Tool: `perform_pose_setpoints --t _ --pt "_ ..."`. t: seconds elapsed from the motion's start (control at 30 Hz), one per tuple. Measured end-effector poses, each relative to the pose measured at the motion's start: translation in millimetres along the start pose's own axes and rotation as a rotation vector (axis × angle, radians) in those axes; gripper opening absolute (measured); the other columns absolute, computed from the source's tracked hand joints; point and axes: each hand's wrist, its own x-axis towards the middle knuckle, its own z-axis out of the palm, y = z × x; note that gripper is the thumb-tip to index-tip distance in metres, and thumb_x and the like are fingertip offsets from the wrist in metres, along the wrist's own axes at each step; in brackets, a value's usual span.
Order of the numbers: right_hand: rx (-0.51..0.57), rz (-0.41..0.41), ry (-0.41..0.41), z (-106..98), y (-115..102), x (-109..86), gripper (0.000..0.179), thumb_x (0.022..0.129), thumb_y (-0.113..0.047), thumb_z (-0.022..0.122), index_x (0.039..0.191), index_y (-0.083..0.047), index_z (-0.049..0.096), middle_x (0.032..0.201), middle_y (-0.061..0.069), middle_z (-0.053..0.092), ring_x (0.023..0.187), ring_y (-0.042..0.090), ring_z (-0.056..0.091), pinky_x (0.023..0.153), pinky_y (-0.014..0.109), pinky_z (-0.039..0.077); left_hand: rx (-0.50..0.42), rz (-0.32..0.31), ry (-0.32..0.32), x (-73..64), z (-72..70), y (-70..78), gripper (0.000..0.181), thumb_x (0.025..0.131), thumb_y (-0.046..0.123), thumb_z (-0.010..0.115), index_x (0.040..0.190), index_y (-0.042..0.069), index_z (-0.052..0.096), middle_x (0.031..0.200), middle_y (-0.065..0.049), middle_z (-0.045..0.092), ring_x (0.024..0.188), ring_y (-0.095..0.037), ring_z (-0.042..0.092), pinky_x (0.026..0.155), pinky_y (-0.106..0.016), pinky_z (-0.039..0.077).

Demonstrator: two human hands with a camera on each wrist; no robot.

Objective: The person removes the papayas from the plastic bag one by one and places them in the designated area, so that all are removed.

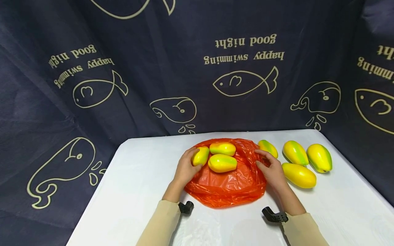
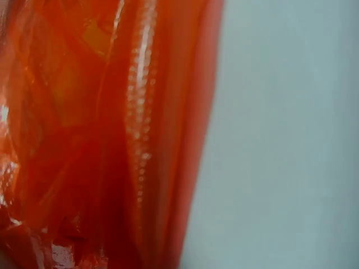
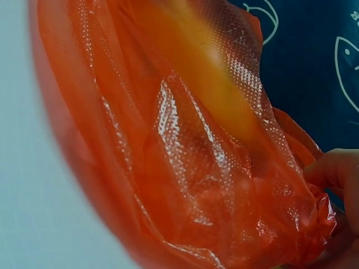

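A red plastic bag [image 1: 227,184] lies spread on the table with its mouth wide. Three yellow-green mangoes are in it: one at the back [image 1: 222,149], one in the middle [image 1: 222,163] and one at the left [image 1: 200,156]. My left hand [image 1: 185,167] holds the left mango between fingers and thumb, at the bag's left side. With my right hand [image 1: 274,172] I pinch the right rim of the bag; in the right wrist view the thumb [image 3: 328,168] presses on gathered plastic. Only red film [image 2: 112,140] and table show in the left wrist view.
Several more mangoes lie right of the bag: one behind my right hand [image 1: 267,148], others farther right [image 1: 295,152], [image 1: 319,158] and nearer [image 1: 299,175]. The white table [image 1: 138,191] ends at a dark printed curtain [image 1: 184,68] behind.
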Motion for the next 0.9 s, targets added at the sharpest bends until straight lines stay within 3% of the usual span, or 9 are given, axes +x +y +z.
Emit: perform_pose_setpoints --t 0.33,0.4,0.53,0.67,0.8,0.9 --pt "0.016 -0.003 -0.009 -1.7 -0.9 -0.5 0.045 0.101 -0.015 0.055 0.146 -0.019 0.050 0.155 0.014 0.043 0.136 0.033 0.043 0.104 0.025 0.050 -0.109 -0.032 0.038 -3.2 -9.3 4.1 0.062 0.081 0.009 0.076 0.140 0.012 0.057 0.150 -0.007 0.051 0.138 -0.030 0.049 0.118 -0.048 0.039" --pt "0.017 -0.004 -0.007 -1.6 -1.3 -0.9 0.045 0.101 -0.015 0.054 0.146 -0.018 0.050 0.155 0.014 0.043 0.136 0.033 0.043 0.105 0.028 0.050 -0.135 -0.045 0.051 -3.8 -12.5 5.5 0.062 0.081 0.009 0.076 0.140 0.013 0.056 0.150 -0.006 0.050 0.138 -0.029 0.049 0.118 -0.049 0.039" --pt "0.025 -0.005 -0.003 -1.1 -1.6 -1.0 0.045 0.101 -0.014 0.054 0.146 -0.017 0.050 0.154 0.014 0.043 0.137 0.034 0.043 0.111 0.050 0.046 -0.173 -0.049 0.090 -3.6 -18.7 6.2 0.062 0.081 0.010 0.076 0.140 0.015 0.056 0.150 -0.003 0.050 0.139 -0.028 0.048 0.118 -0.048 0.039" --pt "0.036 -0.005 -0.001 -0.7 -1.9 -1.0 0.045 0.101 -0.012 0.053 0.146 -0.016 0.049 0.155 0.015 0.043 0.137 0.034 0.043 0.112 0.054 0.043 -0.222 -0.029 0.140 -2.9 -25.0 5.1 0.062 0.082 0.008 0.075 0.140 0.016 0.056 0.151 -0.001 0.050 0.141 -0.027 0.047 0.117 -0.048 0.040" --pt "0.034 0.003 0.000 -0.7 -3.1 -1.6 0.046 0.101 -0.013 0.054 0.147 -0.018 0.049 0.155 0.014 0.043 0.137 0.034 0.043 0.112 0.052 0.044 -0.280 -0.030 0.195 -2.9 -32.3 2.6 0.061 0.083 0.006 0.075 0.140 0.015 0.056 0.151 -0.002 0.049 0.141 -0.027 0.046 0.115 -0.050 0.043" --pt "0.027 0.008 0.000 -0.7 -3.4 -2.0 0.045 0.101 -0.014 0.054 0.146 -0.019 0.050 0.154 0.013 0.043 0.136 0.033 0.044 0.109 0.038 0.049 -0.304 -0.051 0.245 -2.8 -37.7 -2.6 0.060 0.084 0.007 0.074 0.140 0.016 0.056 0.151 -0.002 0.049 0.140 -0.026 0.046 0.113 -0.051 0.044"
